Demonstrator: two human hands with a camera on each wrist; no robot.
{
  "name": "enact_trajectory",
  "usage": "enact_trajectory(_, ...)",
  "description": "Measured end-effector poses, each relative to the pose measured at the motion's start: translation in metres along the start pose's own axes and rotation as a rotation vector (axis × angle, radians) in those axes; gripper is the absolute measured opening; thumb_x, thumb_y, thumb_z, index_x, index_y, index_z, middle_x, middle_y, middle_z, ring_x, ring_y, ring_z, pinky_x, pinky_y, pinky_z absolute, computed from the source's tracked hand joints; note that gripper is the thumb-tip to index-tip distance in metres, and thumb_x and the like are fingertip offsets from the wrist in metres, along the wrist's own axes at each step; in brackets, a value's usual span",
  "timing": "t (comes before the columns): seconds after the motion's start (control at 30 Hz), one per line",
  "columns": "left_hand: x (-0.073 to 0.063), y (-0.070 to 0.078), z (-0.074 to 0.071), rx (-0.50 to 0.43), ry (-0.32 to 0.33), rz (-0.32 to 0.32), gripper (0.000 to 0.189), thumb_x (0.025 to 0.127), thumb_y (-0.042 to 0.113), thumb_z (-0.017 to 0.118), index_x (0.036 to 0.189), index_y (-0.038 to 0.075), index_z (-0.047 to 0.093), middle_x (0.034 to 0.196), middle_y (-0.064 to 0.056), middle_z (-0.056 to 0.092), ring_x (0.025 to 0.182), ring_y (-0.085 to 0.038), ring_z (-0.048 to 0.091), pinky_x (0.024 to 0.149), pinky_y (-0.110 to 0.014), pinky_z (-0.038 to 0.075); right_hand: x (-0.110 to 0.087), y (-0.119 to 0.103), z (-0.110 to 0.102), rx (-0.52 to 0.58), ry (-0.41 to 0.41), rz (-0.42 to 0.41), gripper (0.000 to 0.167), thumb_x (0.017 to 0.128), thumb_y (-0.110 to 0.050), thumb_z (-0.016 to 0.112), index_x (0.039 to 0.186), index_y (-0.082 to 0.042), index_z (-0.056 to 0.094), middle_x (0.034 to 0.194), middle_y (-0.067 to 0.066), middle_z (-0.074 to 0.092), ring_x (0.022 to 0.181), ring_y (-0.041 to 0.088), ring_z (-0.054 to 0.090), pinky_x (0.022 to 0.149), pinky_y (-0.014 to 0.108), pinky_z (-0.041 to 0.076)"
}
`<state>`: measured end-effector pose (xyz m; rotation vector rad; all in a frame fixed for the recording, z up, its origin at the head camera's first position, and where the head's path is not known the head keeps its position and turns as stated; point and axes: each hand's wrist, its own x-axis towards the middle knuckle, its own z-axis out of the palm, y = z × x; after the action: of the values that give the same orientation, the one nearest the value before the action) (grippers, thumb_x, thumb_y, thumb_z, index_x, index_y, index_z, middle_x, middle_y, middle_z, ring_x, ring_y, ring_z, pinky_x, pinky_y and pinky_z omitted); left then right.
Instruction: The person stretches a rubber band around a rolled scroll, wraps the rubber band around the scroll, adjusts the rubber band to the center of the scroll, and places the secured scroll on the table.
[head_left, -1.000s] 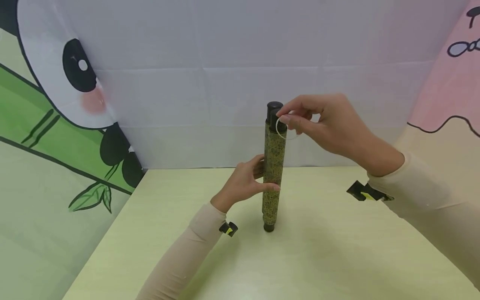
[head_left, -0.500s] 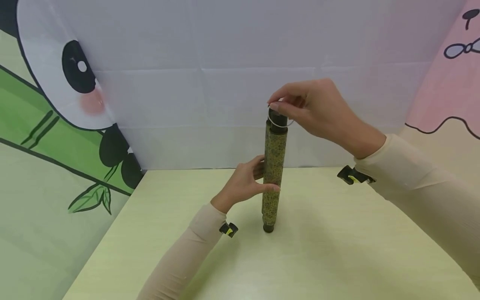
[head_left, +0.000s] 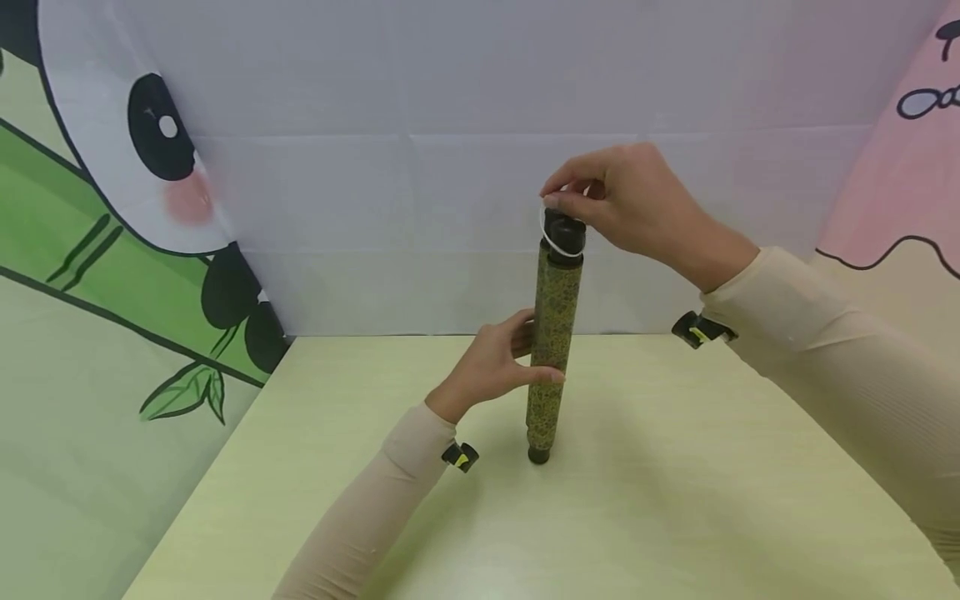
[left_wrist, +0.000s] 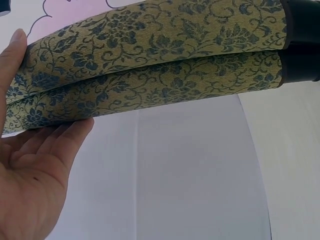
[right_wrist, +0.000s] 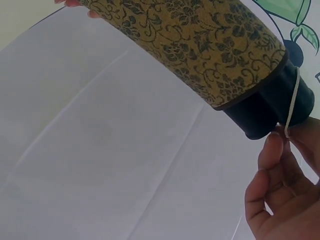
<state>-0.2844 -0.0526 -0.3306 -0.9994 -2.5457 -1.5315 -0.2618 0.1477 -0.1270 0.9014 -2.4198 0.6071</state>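
A scroll rolled from both ends into two side-by-side rolls stands upright on the table, leaning slightly right. Its yellow-gold fabric bears dark flowers, and black knobs cap the ends. My left hand grips it around its lower half, thumb in front and fingers behind. In the left wrist view the two rolls of the scroll lie against each other. At the top, my right hand pinches a thin white elastic band between thumb and fingertips. In the right wrist view the band crosses one black knob.
The pale yellow tabletop reaches back to a whitish cloth backdrop. Cartoon figures are printed on the cloth at the left and right. Each sleeve carries a small black wrist device.
My right hand has moved left and up with the band, which now hangs round the top knobs instead of beside them. The scroll's top has tilted slightly right; the left hand keeps its grip.
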Motion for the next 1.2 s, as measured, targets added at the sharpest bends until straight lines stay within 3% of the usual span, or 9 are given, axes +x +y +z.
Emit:
enact_trajectory(0.37,0.001,0.0,-0.001,-0.017,0.001,0.014,0.091,0.077,0.035,0.091,0.15,0.006,0.044,0.135,-0.009,0.064,0.124,-0.019,0.062,0.098,-0.026,0.05,0.008,0.009,0.002,-0.017,-0.028,0.039,0.018,0.101,-0.021,0.066,0.109,-0.013,0.08,0.093,0.007,0.074,0.069,0.019,0.059,0.061,0.026,0.042)
enact_trajectory(0.67,0.0,0.0,-0.001,-0.012,-0.005,0.042,0.091,0.079,0.032,0.09,0.152,0.004,0.043,0.138,-0.011,0.062,0.124,-0.019,0.061,0.099,-0.025,0.05,0.014,0.017,0.001,-0.005,-0.105,0.087,0.022,0.102,-0.025,0.064,0.114,-0.012,0.078,0.083,0.008,0.071,0.064,0.02,0.057,0.058,0.029,0.043)
enact_trajectory(0.8,0.0,0.0,-0.001,-0.009,-0.018,0.058,0.091,0.079,0.031,0.09,0.153,0.004,0.042,0.14,-0.011,0.06,0.125,-0.018,0.061,0.099,-0.024,0.049,0.02,0.022,-0.001,0.035,-0.173,0.158,0.027,0.103,-0.031,0.063,0.117,-0.013,0.077,0.082,0.008,0.067,0.067,0.022,0.054,0.058,0.031,0.042)
enact_trajectory(0.9,0.001,-0.001,0.0,-0.009,-0.016,0.066,0.09,0.08,0.029,0.09,0.152,0.005,0.043,0.14,-0.011,0.06,0.125,-0.018,0.061,0.099,-0.024,0.049,0.025,0.027,-0.002,0.095,-0.23,0.219,0.03,0.102,-0.036,0.063,0.118,-0.015,0.077,0.086,0.007,0.065,0.071,0.022,0.052,0.06,0.032,0.041)
enact_trajectory(1.03,0.002,-0.002,0.001,-0.015,-0.017,0.092,0.09,0.079,0.026,0.09,0.152,0.003,0.043,0.138,-0.013,0.061,0.123,-0.018,0.062,0.098,-0.024,0.05,0.029,0.037,-0.004,0.264,-0.298,0.305,0.033,0.1,-0.039,0.066,0.118,-0.013,0.076,0.081,0.006,0.056,0.072,0.02,0.046,0.062,0.034,0.037)
enact_trajectory(1.2,0.0,-0.004,0.003,-0.007,-0.02,0.121,0.091,0.079,0.028,0.09,0.152,0.003,0.043,0.136,-0.013,0.063,0.121,-0.016,0.063,0.097,-0.024,0.05,0.027,0.051,0.003,0.486,-0.361,0.399,0.03,0.102,-0.025,0.065,0.119,-0.001,0.073,0.084,0.001,0.06,0.072,0.016,0.048,0.069,0.03,0.042)
